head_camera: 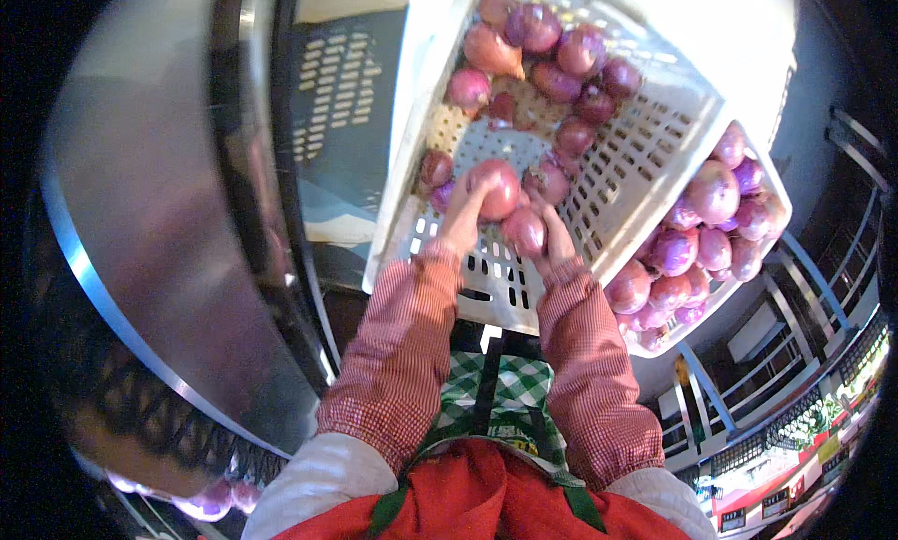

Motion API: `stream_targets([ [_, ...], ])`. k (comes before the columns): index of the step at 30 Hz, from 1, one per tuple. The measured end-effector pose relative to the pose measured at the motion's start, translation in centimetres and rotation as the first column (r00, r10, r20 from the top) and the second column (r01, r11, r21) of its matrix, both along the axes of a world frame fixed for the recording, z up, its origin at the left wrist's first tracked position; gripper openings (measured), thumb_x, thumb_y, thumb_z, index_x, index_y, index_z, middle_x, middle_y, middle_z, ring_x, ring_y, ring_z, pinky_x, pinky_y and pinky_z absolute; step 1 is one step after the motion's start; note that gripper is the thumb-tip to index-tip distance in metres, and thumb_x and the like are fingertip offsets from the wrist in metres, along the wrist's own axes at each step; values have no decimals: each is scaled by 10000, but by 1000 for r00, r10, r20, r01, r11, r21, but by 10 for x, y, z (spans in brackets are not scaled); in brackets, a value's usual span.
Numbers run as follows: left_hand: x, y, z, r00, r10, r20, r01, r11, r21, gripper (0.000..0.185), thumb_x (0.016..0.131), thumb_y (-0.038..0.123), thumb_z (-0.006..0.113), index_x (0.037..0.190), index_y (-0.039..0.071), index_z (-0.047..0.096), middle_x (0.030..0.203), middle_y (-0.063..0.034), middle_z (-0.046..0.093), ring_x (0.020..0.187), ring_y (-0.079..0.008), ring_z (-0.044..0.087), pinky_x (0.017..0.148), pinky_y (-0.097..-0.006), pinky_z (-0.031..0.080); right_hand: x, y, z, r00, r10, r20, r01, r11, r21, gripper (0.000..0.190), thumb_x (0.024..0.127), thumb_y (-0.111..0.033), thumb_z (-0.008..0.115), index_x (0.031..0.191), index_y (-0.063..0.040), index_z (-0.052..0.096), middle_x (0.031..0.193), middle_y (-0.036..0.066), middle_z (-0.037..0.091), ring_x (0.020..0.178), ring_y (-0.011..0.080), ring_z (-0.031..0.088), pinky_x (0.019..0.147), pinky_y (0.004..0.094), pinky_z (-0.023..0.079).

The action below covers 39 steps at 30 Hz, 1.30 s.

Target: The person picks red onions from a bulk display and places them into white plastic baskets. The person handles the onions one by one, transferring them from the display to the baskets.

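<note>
Both my hands are inside a white perforated plastic crate (631, 168) that holds several loose red onions (554, 80). My left hand (466, 213) is closed around a large red onion (497, 187). Just to the right and nearer to me, my right hand (556, 238) grips another red onion (525, 231). The two held onions are close together above the crate floor (501, 143), part of which shows between the onions. Fingers on the far side of both onions are mostly hidden.
A second white crate (787, 203), heaped with red onions (673, 251), stands at the right. On the left runs a smooth metal surface (168, 224) with a dark edge. Metal railings (800, 315) lie farther right. More onions (210, 501) show at lower left.
</note>
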<state>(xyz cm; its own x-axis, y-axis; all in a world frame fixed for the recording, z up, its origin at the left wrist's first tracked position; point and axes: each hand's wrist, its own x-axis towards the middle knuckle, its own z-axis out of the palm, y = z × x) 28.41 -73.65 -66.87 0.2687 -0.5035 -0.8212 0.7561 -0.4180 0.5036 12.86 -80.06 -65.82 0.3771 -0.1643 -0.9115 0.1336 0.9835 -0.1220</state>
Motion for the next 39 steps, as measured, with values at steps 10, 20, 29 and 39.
stream_targets([
  [10, -12, 46, 363, 981, -149, 121, 171, 964, -201, 719, 817, 411, 796, 1354, 48, 485, 1258, -78, 552, 1189, -170, 524, 1057, -352, 426, -54, -15, 354, 848, 440, 296, -311, 865, -395, 853, 923, -476, 510, 1581, -11, 229, 1570, 213, 361, 1364, 357, 485, 1014, 447, 522],
  [20, 71, 161, 545, 791, 525, -313, -593, 537, -599, 651, 934, 511, 602, 1372, 43, 485, 1302, -143, 603, 1249, -304, 572, 1084, -438, 448, 92, 13, 482, 508, 545, 667, -444, 829, -340, 984, 856, -654, 451, 1597, -47, 222, 1570, 166, 376, 1409, 327, 419, 1008, 491, 498],
  [29, 126, 343, 621, 205, 951, -233, -743, -4, -669, 693, 896, 594, 622, 1332, 64, 525, 1222, -123, 633, 1109, -289, 625, 905, -414, 540, 351, 99, 604, 227, 407, 885, -553, 802, -227, 447, 917, -471, 649, 1211, -136, 608, 1220, 79, 611, 1132, 292, 594, 974, 498, 514],
  [39, 127, 451, 627, -160, 987, -8, -757, -128, -640, 603, 934, 462, 684, 1405, 160, 459, 1349, -69, 541, 1210, -242, 568, 948, -440, 521, 417, 155, 648, 498, 445, 744, -669, 743, 3, 614, 919, -416, 680, 1360, -36, 484, 1347, 216, 547, 1219, 376, 568, 1001, 548, 521],
])
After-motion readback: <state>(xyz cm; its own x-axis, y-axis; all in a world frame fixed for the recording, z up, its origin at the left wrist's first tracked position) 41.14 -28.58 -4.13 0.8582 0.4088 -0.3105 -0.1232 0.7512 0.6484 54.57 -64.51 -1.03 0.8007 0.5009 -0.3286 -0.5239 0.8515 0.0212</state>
